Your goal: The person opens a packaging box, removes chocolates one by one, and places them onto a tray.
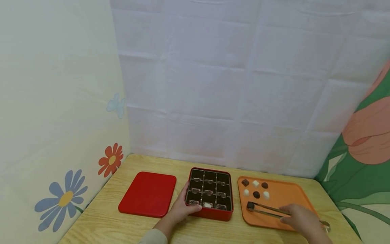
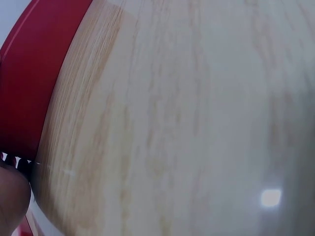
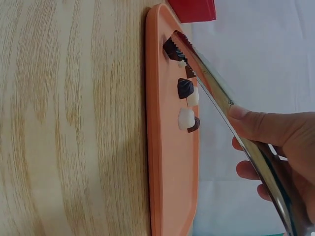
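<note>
My left hand [image 1: 179,206] grips a red box [image 1: 213,214] by its front left corner, thumb over the front rim and fingers along the left side. Inside the box is a dark divided insert [image 1: 209,186], and something pale shows in the front middle compartment. My right hand [image 1: 300,218] holds metal tongs [image 1: 271,211] over an orange tray [image 1: 286,195]. The tips of the tongs are at a dark chocolate [image 1: 250,206] at the tray's front left; in the right wrist view the tips [image 3: 178,42] lie on either side of it.
Further back on the tray lie several dark and white chocolates, among them a white one [image 1: 266,195] and a dark one [image 1: 256,195]. A red lid [image 1: 149,194] lies flat on the wooden table [image 1: 100,220] left of the box. White cloth [image 1: 195,101] hangs behind the table.
</note>
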A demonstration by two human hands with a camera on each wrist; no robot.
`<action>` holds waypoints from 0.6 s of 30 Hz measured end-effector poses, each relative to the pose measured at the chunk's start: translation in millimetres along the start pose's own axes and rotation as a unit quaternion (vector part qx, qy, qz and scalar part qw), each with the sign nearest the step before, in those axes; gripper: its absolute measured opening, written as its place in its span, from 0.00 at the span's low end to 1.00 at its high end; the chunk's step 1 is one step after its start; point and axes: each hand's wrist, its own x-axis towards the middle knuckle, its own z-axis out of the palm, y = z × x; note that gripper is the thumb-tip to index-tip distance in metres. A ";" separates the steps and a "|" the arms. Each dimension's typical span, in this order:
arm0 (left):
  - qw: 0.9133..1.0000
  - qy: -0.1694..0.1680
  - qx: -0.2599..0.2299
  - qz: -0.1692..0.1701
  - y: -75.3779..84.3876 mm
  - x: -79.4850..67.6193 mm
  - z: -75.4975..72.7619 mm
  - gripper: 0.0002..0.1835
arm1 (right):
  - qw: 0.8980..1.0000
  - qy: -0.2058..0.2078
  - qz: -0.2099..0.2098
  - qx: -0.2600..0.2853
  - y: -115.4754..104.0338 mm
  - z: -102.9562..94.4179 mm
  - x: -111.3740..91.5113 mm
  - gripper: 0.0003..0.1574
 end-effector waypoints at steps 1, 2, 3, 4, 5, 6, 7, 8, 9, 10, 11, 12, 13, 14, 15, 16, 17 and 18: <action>1.000 -0.001 -0.002 0.001 0.1 0.0 0.0 0.60 | 1.000 0.001 0.000 -0.003 -0.3 0.2 0.4 0.30; 1.000 -0.001 -0.003 0.001 0.3 0.0 -0.1 0.60 | 1.000 0.003 -0.001 -0.006 -1.0 0.2 0.7 0.30; 1.000 -0.002 -0.003 0.002 0.5 -0.2 -0.1 0.60 | 1.000 0.003 -0.002 -0.007 -1.6 0.3 1.0 0.29; 1.000 -0.002 -0.004 0.002 0.7 -0.3 -0.2 0.60 | 1.000 0.003 -0.003 -0.008 -2.2 0.4 1.2 0.29; 1.000 -0.002 -0.004 0.002 0.9 -0.4 -0.3 0.60 | 1.000 0.003 -0.004 -0.009 -2.9 0.5 1.3 0.29; 1.000 -0.002 -0.004 0.003 1.2 -0.6 -0.3 0.60 | 1.000 0.006 -0.008 -0.011 -3.5 0.8 1.4 0.29; 1.000 -0.001 -0.002 0.004 1.3 -0.7 -0.3 0.60 | 1.000 0.008 -0.009 -0.009 -4.3 1.0 1.3 0.28; 1.000 -0.001 -0.001 0.004 1.6 -0.9 -0.3 0.60 | 1.000 0.010 -0.013 -0.009 -4.6 1.5 1.3 0.28; 1.000 0.000 0.000 0.004 1.9 -1.1 -0.3 0.60 | 1.000 0.011 -0.014 -0.008 -4.8 2.0 1.3 0.28; 1.000 0.001 0.002 0.004 2.1 -1.2 -0.2 0.60 | 1.000 0.012 -0.015 -0.007 -5.2 2.4 1.2 0.27; 1.000 0.002 0.004 0.005 2.4 -1.4 -0.2 0.60 | 1.000 0.014 -0.016 -0.006 -5.2 2.9 1.3 0.27; 1.000 0.003 0.005 0.005 2.7 -1.5 -0.1 0.60 | 1.000 0.014 -0.017 -0.004 -5.4 3.2 1.3 0.27; 1.000 0.003 0.007 0.005 2.8 -1.6 -0.1 0.60 | 1.000 0.014 -0.015 -0.001 -5.9 3.2 1.3 0.27; 1.000 0.004 0.007 0.005 3.0 -1.7 -0.1 0.60 | 1.000 0.014 -0.016 -0.001 -5.7 3.6 1.5 0.27; 1.000 0.004 0.008 0.005 3.2 -1.8 -0.1 0.60 | 1.000 0.013 -0.014 0.001 -5.8 3.7 1.6 0.27; 1.000 0.004 0.010 0.005 3.3 -2.0 -0.2 0.60 | 1.000 0.012 -0.013 0.000 -5.6 3.9 1.8 0.28; 1.000 0.005 0.011 0.004 3.4 -2.2 -0.2 0.60 | 1.000 0.011 -0.012 -0.001 -5.2 4.1 2.0 0.29; 1.000 0.004 0.011 0.005 3.3 -2.2 -0.2 0.60 | 1.000 0.010 -0.011 0.000 -5.0 4.3 2.0 0.30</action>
